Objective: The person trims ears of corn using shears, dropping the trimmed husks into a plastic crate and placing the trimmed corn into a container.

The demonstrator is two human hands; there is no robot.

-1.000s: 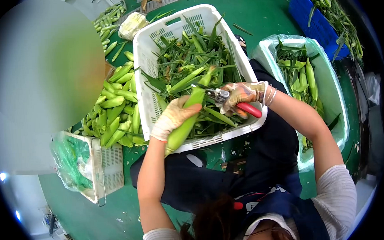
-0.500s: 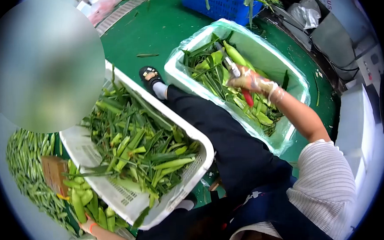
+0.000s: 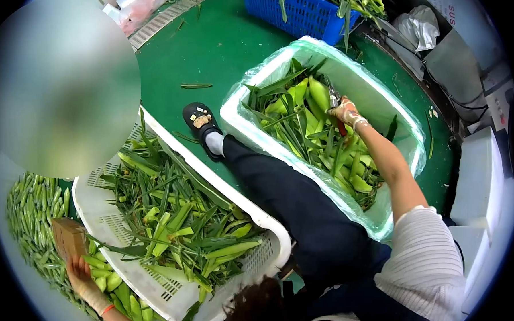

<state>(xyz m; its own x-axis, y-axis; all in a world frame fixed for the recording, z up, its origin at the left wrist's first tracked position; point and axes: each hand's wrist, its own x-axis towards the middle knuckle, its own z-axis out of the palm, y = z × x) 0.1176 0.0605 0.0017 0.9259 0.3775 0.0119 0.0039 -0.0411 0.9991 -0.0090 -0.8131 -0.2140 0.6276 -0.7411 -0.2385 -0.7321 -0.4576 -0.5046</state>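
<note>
My right hand [image 3: 347, 112], in a stained glove, is down in the lined white bin [image 3: 407, 128] and closed round red-handled shears [image 3: 341, 127]. Beside it in the bin lie ears of corn in husk [image 3: 319, 93] and loose leaves. At the lower left, my left hand [image 3: 82, 277], gloved, rests at the near edge of a small cardboard box [image 3: 70, 238], its fingers apart, with nothing visible in them. Husked ears [image 3: 105, 276] are piled just right of it. Between my hands stands a white basket [image 3: 276, 231] full of cut leaves [image 3: 179, 215].
A blue crate [image 3: 296, 12] with leaves is at the top. Many smaller green pods or ears [image 3: 35, 210] cover the left floor. My foot in a black clog [image 3: 201, 124] stands between basket and bin. White boxes [image 3: 478, 176] are at the right.
The ear my left hand held a second ago is gone from it; that hand moved to the pile, then up to the cardboard box. My right hand moved into the lined bin with the shears. The view turned right.
</note>
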